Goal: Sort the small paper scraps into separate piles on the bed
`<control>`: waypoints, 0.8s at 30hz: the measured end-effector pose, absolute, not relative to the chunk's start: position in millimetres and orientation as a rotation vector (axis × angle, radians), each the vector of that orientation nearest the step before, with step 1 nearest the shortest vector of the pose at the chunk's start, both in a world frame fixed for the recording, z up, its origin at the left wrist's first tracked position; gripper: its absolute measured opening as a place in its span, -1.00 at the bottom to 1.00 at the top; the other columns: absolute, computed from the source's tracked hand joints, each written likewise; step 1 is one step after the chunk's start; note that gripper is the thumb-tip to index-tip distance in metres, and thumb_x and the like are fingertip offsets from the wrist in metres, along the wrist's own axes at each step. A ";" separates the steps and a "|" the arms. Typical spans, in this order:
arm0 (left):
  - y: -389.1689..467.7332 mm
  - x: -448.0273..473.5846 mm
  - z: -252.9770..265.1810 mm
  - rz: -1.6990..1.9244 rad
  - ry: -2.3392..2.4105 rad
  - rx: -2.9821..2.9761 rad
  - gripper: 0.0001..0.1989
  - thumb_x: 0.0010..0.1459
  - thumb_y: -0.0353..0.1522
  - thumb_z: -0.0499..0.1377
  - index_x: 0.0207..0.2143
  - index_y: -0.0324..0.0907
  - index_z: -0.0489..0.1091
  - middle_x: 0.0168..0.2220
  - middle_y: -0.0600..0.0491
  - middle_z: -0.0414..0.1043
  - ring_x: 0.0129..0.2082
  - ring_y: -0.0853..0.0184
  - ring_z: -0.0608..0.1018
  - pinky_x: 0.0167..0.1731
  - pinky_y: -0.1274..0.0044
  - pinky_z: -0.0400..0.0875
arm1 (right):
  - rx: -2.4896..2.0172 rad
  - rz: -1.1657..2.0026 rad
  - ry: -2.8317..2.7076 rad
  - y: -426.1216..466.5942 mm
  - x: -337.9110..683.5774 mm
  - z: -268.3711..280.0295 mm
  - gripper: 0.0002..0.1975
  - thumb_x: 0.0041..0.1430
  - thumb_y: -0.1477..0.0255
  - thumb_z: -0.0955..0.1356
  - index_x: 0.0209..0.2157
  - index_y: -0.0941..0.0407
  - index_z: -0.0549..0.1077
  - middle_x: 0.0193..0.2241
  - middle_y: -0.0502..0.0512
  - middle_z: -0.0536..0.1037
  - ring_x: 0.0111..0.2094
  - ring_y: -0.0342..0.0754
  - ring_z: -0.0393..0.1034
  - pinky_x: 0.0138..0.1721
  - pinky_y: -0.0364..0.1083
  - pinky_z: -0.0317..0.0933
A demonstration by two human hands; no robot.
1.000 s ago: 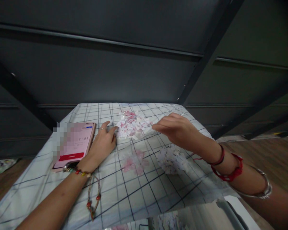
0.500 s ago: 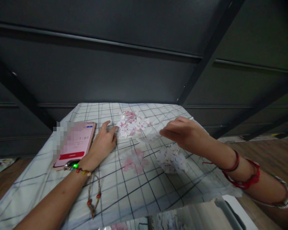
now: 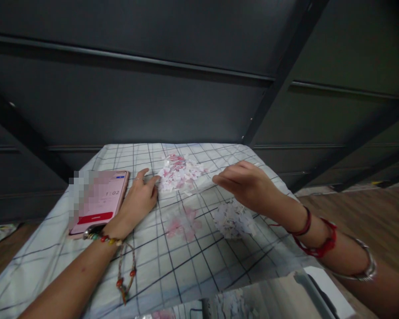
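Observation:
My left hand [image 3: 140,195] lies on the checked cloth with fingers apart. Its thumb tip reaches the left edge of a heap of small white and pink pieces [image 3: 181,173], thin like paper or film. Over the cloth right of that heap, my right hand [image 3: 244,182] has thumb and fingers pinched together. A faint see-through patch shows by its fingertips; whether it is held is too blurred to tell. Below the right hand sits a pile of whitish pieces [image 3: 234,219]. To the left of it lies a looser, flatter group of pink see-through pieces [image 3: 183,223].
A pink-edged phone [image 3: 101,201] lies left of my left hand, its screen lit. At the near edge is a screen-like device [image 3: 266,294] showing a picture of the pieces. Dark panels [image 3: 153,106] rise behind the table covered with checked cloth [image 3: 186,266].
The view has shifted slightly, so things sit a little further left. My right hand stays pinched over nearly the same spot. The left hand keeps its place by the heap.

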State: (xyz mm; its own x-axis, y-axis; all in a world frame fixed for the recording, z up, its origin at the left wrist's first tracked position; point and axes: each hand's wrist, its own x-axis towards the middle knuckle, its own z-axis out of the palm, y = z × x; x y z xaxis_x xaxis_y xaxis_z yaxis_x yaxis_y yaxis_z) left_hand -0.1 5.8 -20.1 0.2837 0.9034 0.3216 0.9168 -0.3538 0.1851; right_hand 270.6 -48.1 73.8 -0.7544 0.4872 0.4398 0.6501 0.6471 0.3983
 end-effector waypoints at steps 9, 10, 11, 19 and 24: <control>5.8 -0.4 -18.7 -0.571 -1.731 -2.489 -0.62 0.11 -0.49 -0.03 -0.01 -0.31 0.31 0.13 -0.21 0.00 0.09 0.04 0.25 0.06 0.29 0.22 | -0.983 -0.793 -2.634 -54.3 279.9 76.7 -0.74 0.23 0.53 0.17 -0.47 0.11 0.40 -0.62 -0.05 0.32 -0.55 -0.17 0.08 -0.44 -0.14 -0.07; 5.6 -0.4 -18.7 -0.575 -1.726 -2.491 -0.62 0.11 -0.49 -0.03 0.00 -0.32 0.31 0.12 -0.22 0.00 0.10 0.04 0.24 0.07 0.29 0.21 | -0.983 -0.809 -2.646 -56.3 283.3 78.1 -0.75 0.22 0.54 0.18 -0.46 0.11 0.40 -0.61 -0.04 0.32 -0.54 -0.16 0.09 -0.44 -0.14 -0.06; 5.5 -0.4 -18.7 -0.580 -1.721 -2.493 -0.61 0.12 -0.49 -0.03 0.00 -0.33 0.31 0.12 -0.23 -0.01 0.10 0.04 0.23 0.07 0.30 0.20 | -0.984 -0.825 -2.658 -58.2 286.7 79.3 -0.76 0.22 0.55 0.18 -0.45 0.11 0.40 -0.61 -0.04 0.33 -0.54 -0.16 0.10 -0.44 -0.13 -0.06; 5.8 0.3 -21.1 -0.591 -1.716 -2.462 -0.62 0.12 -0.49 -0.05 -0.01 -0.31 0.32 0.12 -0.22 0.03 0.07 0.05 0.28 0.04 0.28 0.23 | -0.930 -0.926 -2.646 -64.0 309.6 79.7 -0.67 0.16 0.69 0.10 -0.28 0.16 0.41 -0.57 -0.01 0.38 -0.51 -0.10 0.16 -0.40 -0.10 0.02; 6.0 0.6 -21.2 -0.575 -1.697 -2.455 -0.62 0.12 -0.47 -0.04 -0.01 -0.30 0.32 0.12 -0.20 0.05 0.07 0.06 0.28 0.04 0.28 0.23 | -0.963 -0.919 -2.641 -64.1 313.0 77.7 -0.68 0.14 0.69 0.11 -0.31 0.15 0.42 -0.58 -0.02 0.37 -0.52 -0.09 0.17 -0.42 -0.10 0.02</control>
State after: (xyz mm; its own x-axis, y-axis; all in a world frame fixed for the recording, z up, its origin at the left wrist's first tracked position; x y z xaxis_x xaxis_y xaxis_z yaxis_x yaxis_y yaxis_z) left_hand 0.6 6.0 -21.2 0.3069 0.8802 0.3619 0.9189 -0.3731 0.1281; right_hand 313.0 -64.1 77.7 -0.7730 0.5196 0.3639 0.6333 0.5984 0.4907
